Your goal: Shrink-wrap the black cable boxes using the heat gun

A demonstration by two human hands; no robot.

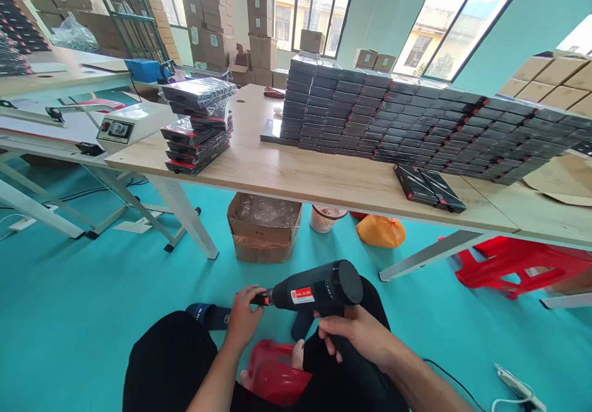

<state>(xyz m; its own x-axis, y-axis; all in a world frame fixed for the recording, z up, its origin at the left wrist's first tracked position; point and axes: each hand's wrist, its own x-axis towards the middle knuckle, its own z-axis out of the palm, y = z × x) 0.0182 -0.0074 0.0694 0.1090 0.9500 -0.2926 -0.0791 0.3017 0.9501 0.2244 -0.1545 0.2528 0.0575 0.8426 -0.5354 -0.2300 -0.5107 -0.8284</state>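
My right hand (349, 335) is wrapped round the handle of a black heat gun (317, 287), which points left above my lap. Just past its nozzle, my left hand (246, 313) holds a small black box with red edges (261, 298); most of that box is hidden by my fingers and the nozzle. On the wooden table (287, 168) stands a long wall of stacked black boxes (393, 116). Two black boxes (429, 187) lie flat near the table's front edge. A pile of plastic-wrapped black boxes (198, 125) stands at the left end.
Under the table are a cardboard box of clear plastic (266, 230), a wastebasket (326, 218) and an orange bag (382, 231). A red stool (518, 267) is at right. A sealing machine (134, 125) stands left. A cable runs over the floor at lower right.
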